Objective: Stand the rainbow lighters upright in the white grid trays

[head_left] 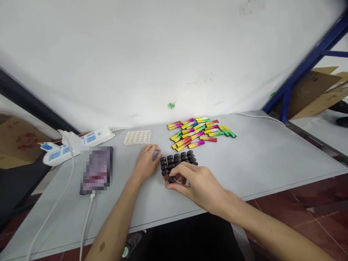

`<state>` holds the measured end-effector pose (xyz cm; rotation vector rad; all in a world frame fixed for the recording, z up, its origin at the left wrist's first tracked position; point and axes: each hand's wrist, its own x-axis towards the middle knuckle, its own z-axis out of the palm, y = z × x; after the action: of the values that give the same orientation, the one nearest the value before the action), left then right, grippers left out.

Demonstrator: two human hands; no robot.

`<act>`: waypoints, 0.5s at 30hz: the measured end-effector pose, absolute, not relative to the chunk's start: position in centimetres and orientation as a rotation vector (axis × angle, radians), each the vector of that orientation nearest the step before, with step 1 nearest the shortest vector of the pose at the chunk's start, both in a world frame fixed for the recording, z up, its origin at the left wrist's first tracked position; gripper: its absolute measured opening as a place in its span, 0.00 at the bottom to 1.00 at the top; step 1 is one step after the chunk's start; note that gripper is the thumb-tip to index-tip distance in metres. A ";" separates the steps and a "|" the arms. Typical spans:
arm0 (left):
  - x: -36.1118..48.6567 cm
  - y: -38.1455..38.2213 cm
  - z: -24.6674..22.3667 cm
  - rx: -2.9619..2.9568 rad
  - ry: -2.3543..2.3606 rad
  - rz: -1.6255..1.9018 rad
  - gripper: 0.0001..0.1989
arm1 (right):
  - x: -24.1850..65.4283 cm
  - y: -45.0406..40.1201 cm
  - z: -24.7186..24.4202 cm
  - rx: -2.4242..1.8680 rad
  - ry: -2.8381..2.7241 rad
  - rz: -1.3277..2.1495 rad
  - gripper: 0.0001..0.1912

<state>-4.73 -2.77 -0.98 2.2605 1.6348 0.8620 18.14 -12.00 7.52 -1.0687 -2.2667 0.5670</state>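
Note:
Thumb and fingers of my right hand (pixel 201 183) pinch a slim black-ended piece (pixel 172 179) at the near left corner of a packed block. It looks like a lighter standing on end, though its lower part is hidden. Several matching black-ended pieces (pixel 170 157) stand upright in rows, partly covered by my right hand; a pale holder shows beneath them. My left hand (pixel 147 159) lies on the table just left of the block, fingers bent and thumb apart, with nothing in it. Whether its fingertips touch the block I cannot tell.
Several shiny multicoloured slim pieces (pixel 197 136) lie loose behind the block. A white tray with oval holes (pixel 137 137) is at the back left. Leftward are a blurred-out phone-like device (pixel 97 168) on a cable and a power strip (pixel 78 145). The grey table (pixel 258 156) meets a white wall.

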 end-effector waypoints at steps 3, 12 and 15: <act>-4.6 -2.9 -0.8 2.241 1.638 0.857 0.07 | 17.1 -11.9 6.7 -1.091 -2.377 0.349 0.08; -4.6 -2.9 -0.8 2.242 1.643 0.841 0.07 | 16.6 -11.9 6.1 -1.112 -2.438 0.059 0.07; -4.6 -2.9 -0.7 2.248 1.636 0.840 0.07 | 16.3 -11.9 6.3 -1.104 -2.461 0.014 0.07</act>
<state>-4.58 -2.85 -0.75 2.2478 1.6359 0.8402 16.33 -11.87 6.30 -1.1044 -2.4608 0.0141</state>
